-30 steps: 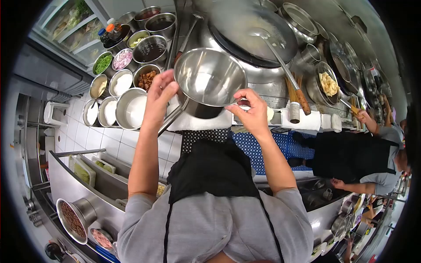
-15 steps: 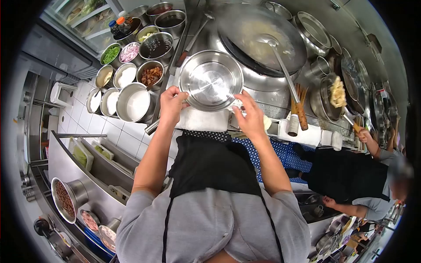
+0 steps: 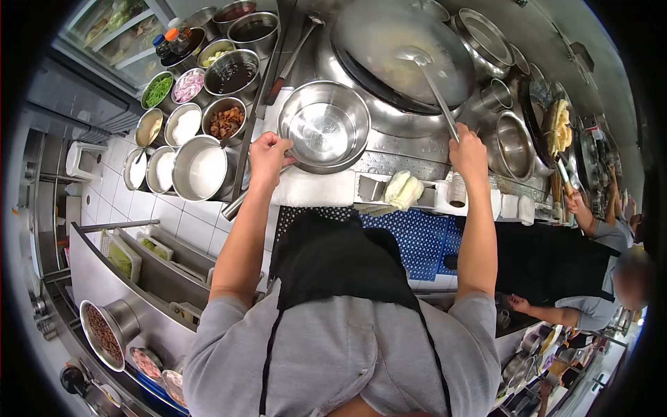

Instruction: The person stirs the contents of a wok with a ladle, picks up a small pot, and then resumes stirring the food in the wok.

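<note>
My left hand [image 3: 269, 157] is closed on the near left rim of a shiny steel bowl [image 3: 324, 132], which has no food in it. My right hand [image 3: 469, 154] grips the handle of a long metal ladle [image 3: 438, 90]; the fingers wrap around it and hide its wooden end. The ladle's head rests inside a large steaming wok [image 3: 358, 80], where steam blurs the pale contents. A bundle of pale cabbage leaves [image 3: 404, 190] lies between my hands at the counter's near edge. Left of the wok lies a spatula with a wooden handle [image 3: 275, 90].
On the left stand several steel pots of ingredients, including meat pieces [image 3: 228, 123], sliced onions [image 3: 189, 86] and white powder [image 3: 210, 163]. A folded white towel [image 3: 314, 188] lines the counter edge. To the right, a co-worker's hand [image 3: 576, 204] holds a utensil under yellowish food [image 3: 560, 128].
My right hand has let go of the bowl and moved right, taking hold of the ladle's handle. My left hand stays on the bowl. The cabbage leaves have come into view.
</note>
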A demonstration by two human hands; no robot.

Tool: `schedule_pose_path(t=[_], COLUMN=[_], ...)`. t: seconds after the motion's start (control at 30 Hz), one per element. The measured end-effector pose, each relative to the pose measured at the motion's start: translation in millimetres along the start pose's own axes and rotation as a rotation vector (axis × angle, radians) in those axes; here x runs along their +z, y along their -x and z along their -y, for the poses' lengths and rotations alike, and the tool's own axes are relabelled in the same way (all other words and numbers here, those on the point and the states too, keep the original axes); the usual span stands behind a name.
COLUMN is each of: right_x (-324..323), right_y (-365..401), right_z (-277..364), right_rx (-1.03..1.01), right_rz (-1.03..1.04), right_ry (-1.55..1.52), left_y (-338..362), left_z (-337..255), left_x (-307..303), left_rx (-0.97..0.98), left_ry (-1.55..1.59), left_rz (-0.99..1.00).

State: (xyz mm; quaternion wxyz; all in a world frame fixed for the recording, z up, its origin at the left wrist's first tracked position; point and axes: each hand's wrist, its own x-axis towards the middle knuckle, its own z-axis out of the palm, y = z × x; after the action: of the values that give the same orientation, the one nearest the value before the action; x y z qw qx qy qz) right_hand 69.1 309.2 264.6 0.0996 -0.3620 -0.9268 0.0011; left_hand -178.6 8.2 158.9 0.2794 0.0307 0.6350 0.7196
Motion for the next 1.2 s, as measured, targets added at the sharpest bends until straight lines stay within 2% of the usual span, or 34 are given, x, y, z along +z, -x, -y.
schedule_pose_path(t=[0.13, 0.23, 0.3, 0.37, 0.4, 0.43, 0.5, 0.6, 0.73, 0.83, 1.0, 1.03, 1.1, 1.2], right_x=[20, -2, 19, 1, 5, 2, -1, -9, -20, -6, 20, 18, 20, 27], right_y=[-21, -23, -19, -13, -11, -5, 2, 4, -10, -30, -77, -85, -97, -114], right_z=[-19, 11, 1, 20, 23, 25, 36, 51, 49, 44, 23, 21, 21, 19], right_rx=[-0.08, 0.291, 0.248, 0.411, 0.303, 0.417, 0.429, 0.398, 0.417, 0.438, 0.43, 0.397, 0.451, 0.493], right_rz=[0.052, 0.3, 0.145, 0.257, 0.148, 0.158, 0.09, 0.058, 0.086, 0.041, 0.037, 0.055, 0.093, 0.167], right_ry=[-0.041, -0.293, -0.352, -0.503, -0.56, -0.679, -0.933, -1.122, -1.177, -1.053, -1.081, -1.054, -1.135, -1.313], left_y=[3, 1, 0, -1, -1, -1, -4, -8, -10, -3, 36, 50, 75, 113], left_z=[-6, -4, 0, 1, 1, 0, 0, 2, 9, 10, 14, 11, 19, 40], left_x=[1, -1, -2, -2, -3, -5, -7, -7, -10, -9, -16, -13, -17, -15], left_rx=[-0.011, -0.019, -0.024, -0.026, -0.03, -0.035, -0.039, -0.036, -0.009, -0.012, -0.007, -0.022, -0.087, -0.278], left_ry=[-0.003, -0.059, -0.038, -0.027, -0.032, -0.041, -0.051, -0.06, -0.041, -0.003, 0.032, 0.072, 0.084, -0.017], left_rz=[0.022, 0.085, 0.088, 0.105, 0.113, 0.119, 0.132, 0.132, 0.139, 0.109, 0.067, 0.098, 0.295, 0.566])
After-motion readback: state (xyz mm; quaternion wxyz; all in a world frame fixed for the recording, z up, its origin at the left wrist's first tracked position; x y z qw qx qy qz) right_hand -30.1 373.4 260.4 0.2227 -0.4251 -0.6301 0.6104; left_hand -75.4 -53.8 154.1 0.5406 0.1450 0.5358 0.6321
